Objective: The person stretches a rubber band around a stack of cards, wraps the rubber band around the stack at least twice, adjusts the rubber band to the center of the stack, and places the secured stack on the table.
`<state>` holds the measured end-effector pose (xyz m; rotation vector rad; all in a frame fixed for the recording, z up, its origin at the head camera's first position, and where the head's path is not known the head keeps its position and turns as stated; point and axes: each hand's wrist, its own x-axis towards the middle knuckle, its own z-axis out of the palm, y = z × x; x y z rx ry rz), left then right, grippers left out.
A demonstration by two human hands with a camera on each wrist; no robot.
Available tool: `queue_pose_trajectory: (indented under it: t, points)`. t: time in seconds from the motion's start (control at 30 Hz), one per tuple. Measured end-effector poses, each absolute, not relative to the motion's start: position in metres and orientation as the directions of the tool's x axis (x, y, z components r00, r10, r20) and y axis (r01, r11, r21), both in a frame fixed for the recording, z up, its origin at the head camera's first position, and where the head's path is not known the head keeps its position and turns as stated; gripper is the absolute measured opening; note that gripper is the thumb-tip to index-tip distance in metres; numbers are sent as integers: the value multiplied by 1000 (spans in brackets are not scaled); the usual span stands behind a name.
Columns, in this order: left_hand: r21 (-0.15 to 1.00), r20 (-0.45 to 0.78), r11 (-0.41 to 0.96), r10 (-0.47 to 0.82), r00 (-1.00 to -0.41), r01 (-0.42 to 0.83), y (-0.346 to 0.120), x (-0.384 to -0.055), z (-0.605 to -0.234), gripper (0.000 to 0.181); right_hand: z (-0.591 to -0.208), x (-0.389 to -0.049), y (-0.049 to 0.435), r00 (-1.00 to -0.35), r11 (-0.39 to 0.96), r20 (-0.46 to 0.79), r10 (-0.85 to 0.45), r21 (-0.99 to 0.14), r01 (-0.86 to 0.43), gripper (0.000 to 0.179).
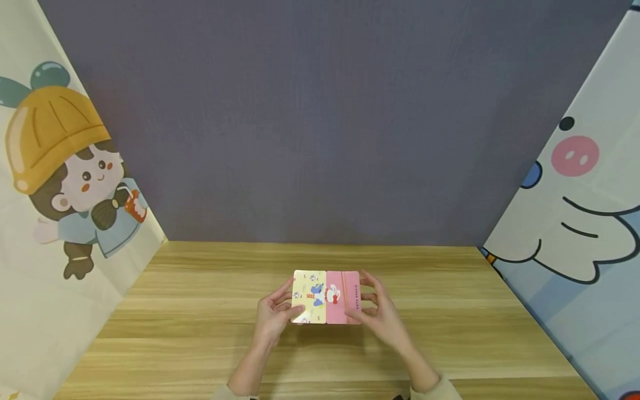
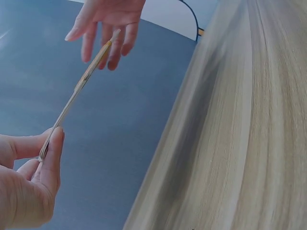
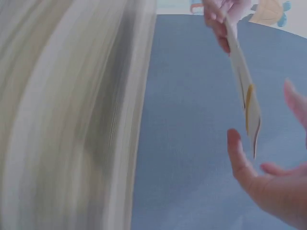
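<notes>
Left hand (image 1: pixel 271 318) pinches the left edge of a yellow-and-pink booklet (image 1: pixel 326 300), thumb on its printed face; right hand (image 1: pixel 384 318) spread wide about the right edge, fingers and thumb clear of it. Booklet held above the wood-grain table (image 1: pixel 200 311), between both hands. Cartoon panels (image 1: pixel 600 222) flank; dark grey wall (image 1: pixel 320 122) behind.

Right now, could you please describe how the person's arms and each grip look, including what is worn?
The left grip and right grip are bare human hands, with no glove or ring visible. Further back, the left sleeve and right sleeve are pale beige cloth. A small dark piece shows near the right sleeve, too small to identify.
</notes>
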<state>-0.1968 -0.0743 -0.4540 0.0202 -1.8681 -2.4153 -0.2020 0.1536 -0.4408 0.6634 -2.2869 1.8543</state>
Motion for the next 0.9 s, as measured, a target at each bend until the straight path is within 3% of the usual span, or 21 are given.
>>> queue_pose_trajectory:
  t: [0.37,0.5,0.53,0.73,0.9]
  points:
    - [958,20,-283,-95,-995,46,-73,-198,-450,67,-445,-189,146,-985,23,137,-104,-990,-140,56]
    - [958,18,-283,-101,-995,46,-72,-199,-448,67,-454,-189,145,-994,-63,56,-97,-997,-50,49]
    - [950,69,-297,-91,-993,93,-75,-207,-462,66,-455,-188,144,-995,-74,48,-93,-996,-41,47]
    - [934,184,-295,-91,-979,203,-75,-208,-464,63,-454,-181,138,-996,-172,-19,-87,-984,34,39]
    - [944,102,-303,-121,-987,134,-72,-201,-445,66,-455,-178,136,-993,-236,-98,-68,-965,111,30]
